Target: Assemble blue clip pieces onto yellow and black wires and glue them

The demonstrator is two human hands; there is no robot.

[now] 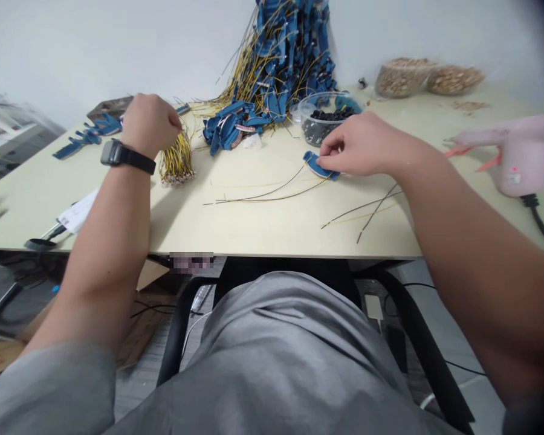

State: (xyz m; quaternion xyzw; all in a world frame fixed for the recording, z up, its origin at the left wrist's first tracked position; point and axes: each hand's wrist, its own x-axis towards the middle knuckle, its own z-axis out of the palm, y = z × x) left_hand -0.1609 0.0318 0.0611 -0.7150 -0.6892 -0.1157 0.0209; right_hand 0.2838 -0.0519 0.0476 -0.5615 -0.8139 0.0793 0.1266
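My left hand (148, 125), with a black watch on its wrist, is closed at the top of a bundle of thin yellow and black wires (178, 160). Its fingertips are hidden behind the fist; the bundle's small pale ends fan out below. On the right, thumb and fingers of my right hand (360, 145) pinch a small curved blue piece (316, 164) at the tabletop. Thin black and yellow wires (263, 198) trail from this piece to the left. More loose wires (367, 214) lie under my right forearm.
A tall heap of blue pieces with wires (290, 60) stands against the wall. Beside it are a clear tub of black parts (317, 130) and two bags of small tan pieces (403, 78). A pink glue gun (521, 151) stands right; more blue pieces (90, 134) lie left.
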